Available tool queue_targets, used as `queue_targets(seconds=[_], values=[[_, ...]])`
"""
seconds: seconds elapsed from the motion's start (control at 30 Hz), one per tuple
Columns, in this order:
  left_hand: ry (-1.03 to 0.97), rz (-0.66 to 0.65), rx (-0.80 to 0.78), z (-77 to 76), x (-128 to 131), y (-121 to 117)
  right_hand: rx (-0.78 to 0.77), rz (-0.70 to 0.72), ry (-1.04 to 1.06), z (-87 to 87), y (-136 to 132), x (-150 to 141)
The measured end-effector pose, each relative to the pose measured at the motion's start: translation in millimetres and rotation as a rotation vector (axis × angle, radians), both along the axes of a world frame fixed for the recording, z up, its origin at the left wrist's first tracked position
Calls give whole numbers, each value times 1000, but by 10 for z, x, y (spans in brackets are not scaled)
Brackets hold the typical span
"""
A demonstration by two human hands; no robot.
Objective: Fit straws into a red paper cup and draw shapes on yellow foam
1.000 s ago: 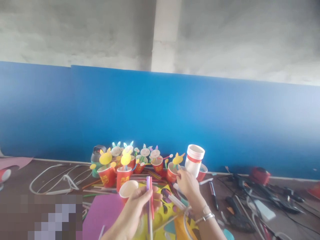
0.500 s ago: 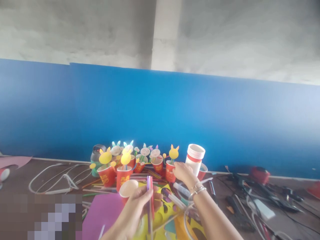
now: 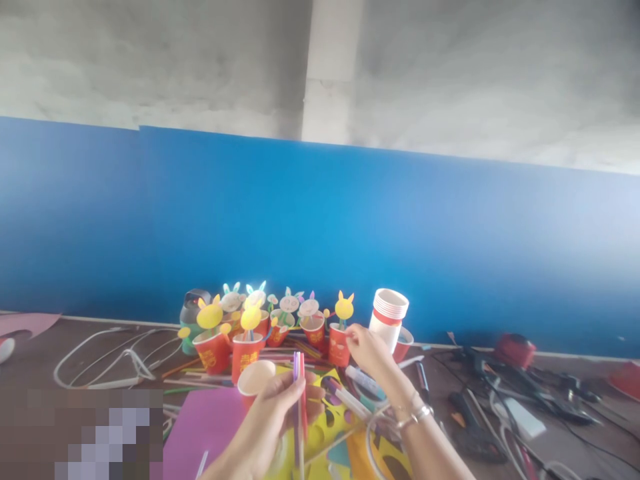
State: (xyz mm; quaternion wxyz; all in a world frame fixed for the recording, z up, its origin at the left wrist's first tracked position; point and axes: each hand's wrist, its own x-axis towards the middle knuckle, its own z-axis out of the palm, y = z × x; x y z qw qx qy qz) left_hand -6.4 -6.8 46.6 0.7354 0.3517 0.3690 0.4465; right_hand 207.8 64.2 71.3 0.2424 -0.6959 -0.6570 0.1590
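My left hand (image 3: 280, 407) is closed around a small bundle of thin straws (image 3: 299, 400), purple, white and red, held upright in front of the yellow sheet. My right hand (image 3: 367, 350) has its fingertips pinched together at the right rim of a red paper cup (image 3: 339, 347). Whatever lies between those fingers is hidden. A yellow paper head with pointed ears (image 3: 344, 307) stands up out of that cup. Just left of my left hand is a cup with a pale inside (image 3: 257, 377).
Several red cups with paper animal heads (image 3: 210, 350) stand at the back left. A stack of white cups (image 3: 389, 317) rises behind my right hand. Purple paper (image 3: 205, 420) and cut yellow sheets (image 3: 325, 433) cover the front. Cables and a glue gun (image 3: 473, 427) lie to the right.
The cup with the yellow head has shifted left and stands straighter. My right hand moved left with it, then drew back slightly to its right rim. My left hand keeps its place.
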Motion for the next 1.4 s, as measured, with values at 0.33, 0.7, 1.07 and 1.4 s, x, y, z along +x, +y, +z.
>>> queue_targets(seconds=[0.33,0.7,1.07,1.4], values=[[-32,-223,37,-18,68,-62,-265,247,955,-287,-543,-646],[-8,-235,26,-25,70,-32,-132,211,945,-310,-531,-658],[-18,-214,28,25,93,-73,96,263,839,-328,-506,-635],[-38,-264,15,44,105,-8,76,254,707,-288,-529,-595]])
